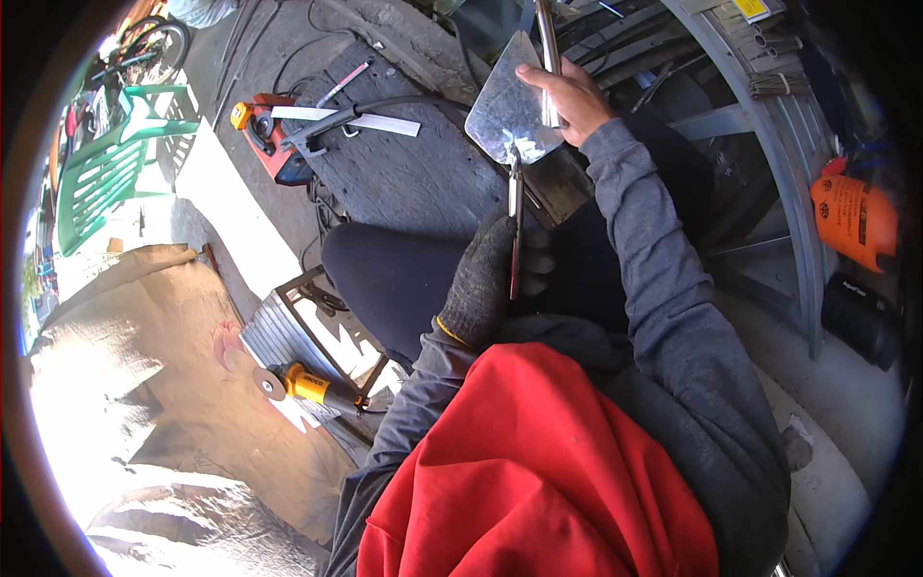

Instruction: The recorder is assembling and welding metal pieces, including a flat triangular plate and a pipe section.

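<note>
My left hand (481,279), in a dark grey knit glove with a yellow cuff edge, is closed around slim pliers (516,197) with a reddish handle end. Their jaws meet the lower corner of a shiny, roughly triangular metal plate (505,101). On the plate's right side my bare right hand (574,104) grips it, thumb flat on its face and the fingers mostly hidden. A bright metal tube (547,34) runs up from beside that hand; whether the hand also holds it I cannot tell. Both hands are above my lap, by a dark worn board (404,183).
An electrode holder (332,125) and pale strips lie on the board, with a red machine (277,139) beside it. A yellow angle grinder (308,385) rests at lower left near a tan sheet (183,375). A grey metal frame (769,144) and orange container (851,216) stand right.
</note>
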The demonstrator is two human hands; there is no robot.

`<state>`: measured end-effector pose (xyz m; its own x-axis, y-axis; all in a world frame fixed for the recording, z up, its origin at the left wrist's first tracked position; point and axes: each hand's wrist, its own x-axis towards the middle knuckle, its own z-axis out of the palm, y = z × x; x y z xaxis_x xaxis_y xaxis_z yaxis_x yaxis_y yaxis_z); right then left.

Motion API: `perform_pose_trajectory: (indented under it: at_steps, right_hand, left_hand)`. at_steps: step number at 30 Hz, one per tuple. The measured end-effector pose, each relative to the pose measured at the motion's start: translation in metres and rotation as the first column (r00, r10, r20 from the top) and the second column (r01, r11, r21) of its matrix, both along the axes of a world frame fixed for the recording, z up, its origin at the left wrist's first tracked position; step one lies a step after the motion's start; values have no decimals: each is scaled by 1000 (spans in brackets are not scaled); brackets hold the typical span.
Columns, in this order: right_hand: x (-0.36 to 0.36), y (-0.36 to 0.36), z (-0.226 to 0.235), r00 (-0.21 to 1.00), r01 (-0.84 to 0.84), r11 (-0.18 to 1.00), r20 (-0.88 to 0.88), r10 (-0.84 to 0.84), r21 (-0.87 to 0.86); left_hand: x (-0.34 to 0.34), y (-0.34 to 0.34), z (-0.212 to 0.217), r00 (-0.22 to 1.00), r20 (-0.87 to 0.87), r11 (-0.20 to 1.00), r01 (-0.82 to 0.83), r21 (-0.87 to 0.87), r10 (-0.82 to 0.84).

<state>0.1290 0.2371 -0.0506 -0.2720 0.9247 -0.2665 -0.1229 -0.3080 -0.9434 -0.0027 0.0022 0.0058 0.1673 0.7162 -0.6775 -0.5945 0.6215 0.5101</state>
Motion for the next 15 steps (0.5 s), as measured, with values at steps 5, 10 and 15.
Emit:
perform_pose_trajectory:
  at_steps: [5,10,15]
  right_hand:
    - [-11,-8,17,1000,-3,1000,10,3,22]
    - [-13,-2,16,996,-93,994,25,91,65]
    - [-19,6,8,986,-145,982,94,135,119]
  left_hand:
    - [-14,10,-18,960,275,999,-35,-40,44]
    - [-17,17,-27,871,483,994,-105,10,87]
    - [-13,16,-29,805,581,984,-176,41,120]
